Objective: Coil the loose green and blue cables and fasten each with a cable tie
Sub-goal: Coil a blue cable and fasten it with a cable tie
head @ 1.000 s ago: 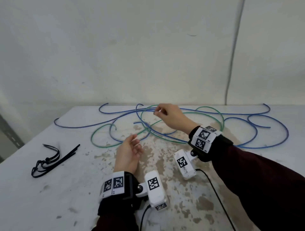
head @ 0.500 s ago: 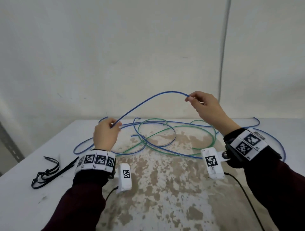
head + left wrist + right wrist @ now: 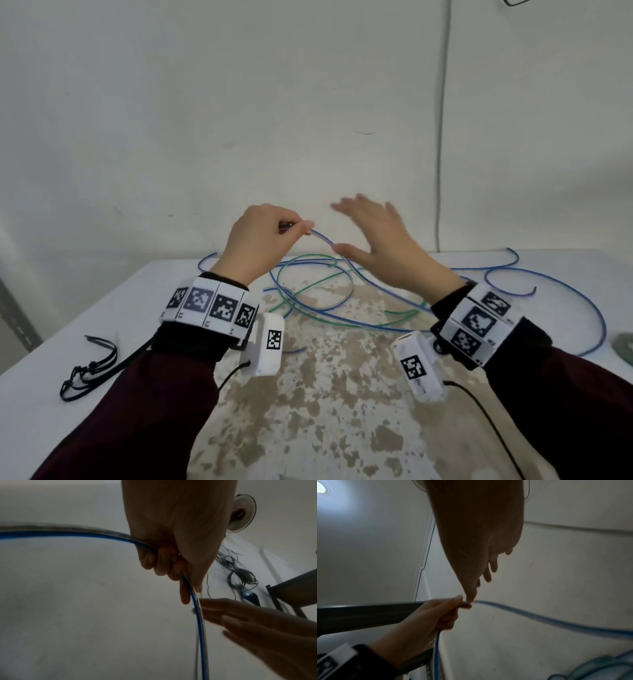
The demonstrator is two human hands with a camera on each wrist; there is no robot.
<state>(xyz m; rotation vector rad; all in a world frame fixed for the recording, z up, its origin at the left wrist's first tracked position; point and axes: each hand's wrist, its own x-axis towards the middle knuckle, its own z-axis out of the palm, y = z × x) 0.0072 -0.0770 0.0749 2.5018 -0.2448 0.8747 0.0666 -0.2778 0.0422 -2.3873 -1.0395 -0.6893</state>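
Left hand point(image 3: 260, 240) raised above table point(image 3: 85, 329), fingers curled round blue cable point(image 3: 565, 301); rest of cable sprawled across tabletop, tangled with green cable point(image 3: 308, 260). Right hand point(image 3: 383, 246) just beside, fingers spread and straight, grasping nothing. Black cable ties point(image 3: 89, 370) near left edge. Square coded markers on wristbands point(image 3: 209, 305); no readable writing.

No readable words, brands or numbers are showing anywhere. Only black-and-white square code markers are appearing: on the band point(image 3: 209, 306) just behind the left hand point(image 3: 255, 245), on the band point(image 3: 478, 320) behind the right hand point(image 3: 383, 246), and on both wrist cameras.
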